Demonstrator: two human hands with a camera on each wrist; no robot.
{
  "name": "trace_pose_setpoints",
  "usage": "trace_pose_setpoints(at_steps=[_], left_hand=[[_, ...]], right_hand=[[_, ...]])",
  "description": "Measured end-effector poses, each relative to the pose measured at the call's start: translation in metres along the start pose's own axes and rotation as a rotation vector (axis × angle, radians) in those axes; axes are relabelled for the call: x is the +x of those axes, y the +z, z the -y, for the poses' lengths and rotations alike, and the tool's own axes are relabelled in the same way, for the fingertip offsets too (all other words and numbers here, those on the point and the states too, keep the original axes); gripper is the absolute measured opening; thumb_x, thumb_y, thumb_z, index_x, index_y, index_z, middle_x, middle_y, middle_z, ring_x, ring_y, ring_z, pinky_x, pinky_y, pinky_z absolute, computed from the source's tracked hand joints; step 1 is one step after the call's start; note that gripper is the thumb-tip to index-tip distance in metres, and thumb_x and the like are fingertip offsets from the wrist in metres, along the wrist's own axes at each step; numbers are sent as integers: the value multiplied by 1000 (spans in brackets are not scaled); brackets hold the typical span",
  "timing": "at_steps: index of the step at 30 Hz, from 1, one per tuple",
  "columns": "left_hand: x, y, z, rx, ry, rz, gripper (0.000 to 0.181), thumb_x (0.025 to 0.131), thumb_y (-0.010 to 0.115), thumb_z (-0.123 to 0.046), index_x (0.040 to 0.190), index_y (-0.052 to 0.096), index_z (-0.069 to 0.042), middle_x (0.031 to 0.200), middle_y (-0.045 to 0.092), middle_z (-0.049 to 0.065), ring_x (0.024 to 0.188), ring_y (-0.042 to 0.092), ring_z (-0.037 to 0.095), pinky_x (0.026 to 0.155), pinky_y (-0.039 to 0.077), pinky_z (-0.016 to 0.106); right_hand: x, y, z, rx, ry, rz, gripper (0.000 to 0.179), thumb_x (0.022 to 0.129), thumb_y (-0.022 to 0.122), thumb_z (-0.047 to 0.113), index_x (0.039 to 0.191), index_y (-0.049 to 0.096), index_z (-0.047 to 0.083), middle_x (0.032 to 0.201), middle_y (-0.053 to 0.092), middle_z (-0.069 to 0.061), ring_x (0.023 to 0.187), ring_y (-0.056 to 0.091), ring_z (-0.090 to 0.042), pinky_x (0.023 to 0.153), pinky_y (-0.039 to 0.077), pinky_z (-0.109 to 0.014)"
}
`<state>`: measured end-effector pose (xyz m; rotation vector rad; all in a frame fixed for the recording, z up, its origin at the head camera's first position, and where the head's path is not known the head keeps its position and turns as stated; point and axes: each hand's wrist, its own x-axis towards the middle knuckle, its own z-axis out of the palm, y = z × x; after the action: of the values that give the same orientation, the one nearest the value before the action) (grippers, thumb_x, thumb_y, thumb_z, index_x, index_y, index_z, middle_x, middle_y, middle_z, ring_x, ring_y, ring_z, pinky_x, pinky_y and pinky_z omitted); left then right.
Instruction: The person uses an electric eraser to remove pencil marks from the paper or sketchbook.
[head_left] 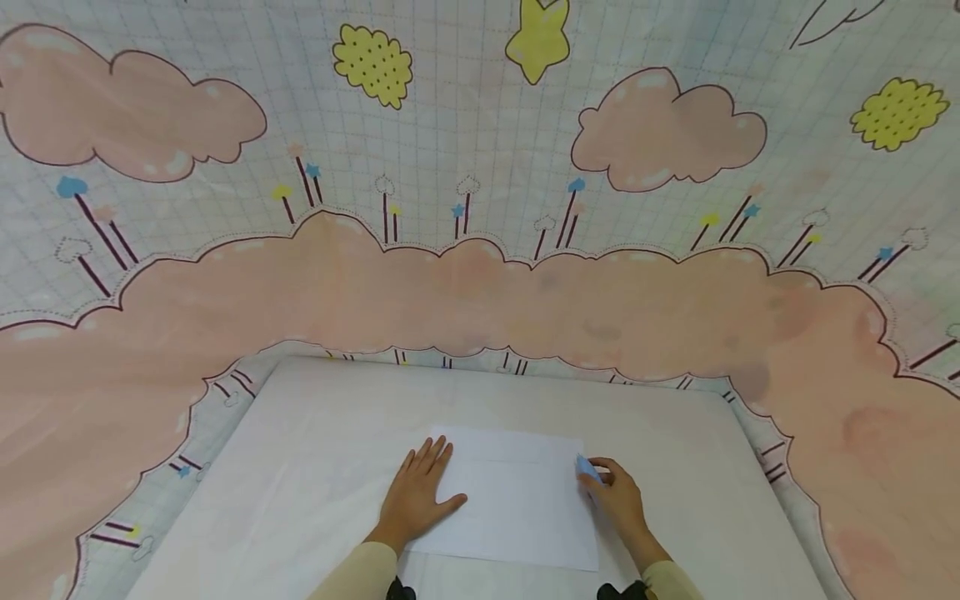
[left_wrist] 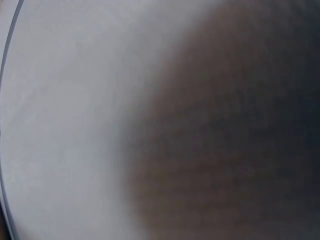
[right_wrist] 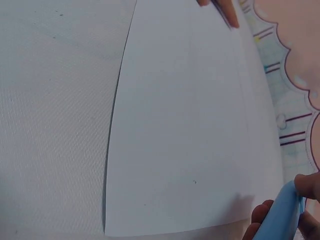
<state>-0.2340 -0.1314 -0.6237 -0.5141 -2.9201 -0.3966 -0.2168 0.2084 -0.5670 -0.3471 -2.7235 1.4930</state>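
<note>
- At the right edge of the white sheet of paper (head_left: 517,508), toward its far corner, a blue handheld object (head_left: 588,468) is clamped between the thumb and fingers of the right hand (head_left: 618,495); its kind, and whether the sheet is touched by it, cannot be told.
- Over the sheet's left edge, the left hand (head_left: 417,493) is laid with fingers straight and thumb spread apart.
- The step in hand is judged to be the steadying of the sheet while the blue object is held at its right; for the next move, steady pressure from the left is called for.
- By the left thumb, a long stroke across the sheet could be obstructed.
- Beneath the sheet, a white tabletop (head_left: 315,467) is seen, bordered at far, left and right by a cloud-patterned covering (head_left: 487,308).
</note>
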Motion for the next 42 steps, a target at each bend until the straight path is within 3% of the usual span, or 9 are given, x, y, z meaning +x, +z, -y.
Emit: trace_pose_setpoints(at_steps=[10,20,25,30,36,42], left_hand=[[-2,-1,1,-11,-5,-1,87,87,48,-73,152,38,-16,161,30,1,151,21,25,123,17,48],[5,-1,2,22,35,-41,87,87,49,-72,151,39,-14,161,31,2,149,25,25,121,21,48],[7,-1,1,15,42,-11,85,88,47,-71,152,38,-15,160,31,2,149,26,25,121,21,48],[5,-4,-1,5,32,21,85,88,51,-70,151,40,-14,160,33,4,148,27,27,121,21,50],[8,-7,-5,32,40,9,84,85,55,-68,148,44,-14,158,37,3,147,30,25,121,23,46],[7,-8,-9,-25,73,9,84,86,57,-65,148,44,-10,157,38,6,146,32,27,120,28,44]], right_hand=[[8,16,4,90,-44,78,33,88,72,16,120,63,9,100,71,-13,78,68,-18,64,53,-26],[12,21,3,237,4,152,31,91,69,16,121,62,8,92,65,-11,63,64,-17,51,52,-25],[14,25,2,262,5,168,28,94,66,17,121,64,7,89,65,-10,61,61,-17,49,50,-24],[14,27,1,251,7,182,27,94,65,13,120,64,5,90,65,-10,63,62,-16,50,50,-23],[12,26,2,177,-13,181,27,92,67,13,119,67,6,92,66,-8,64,63,-15,49,49,-22],[13,26,0,128,-43,185,26,92,67,12,118,67,6,93,67,-8,64,63,-15,49,47,-22]])
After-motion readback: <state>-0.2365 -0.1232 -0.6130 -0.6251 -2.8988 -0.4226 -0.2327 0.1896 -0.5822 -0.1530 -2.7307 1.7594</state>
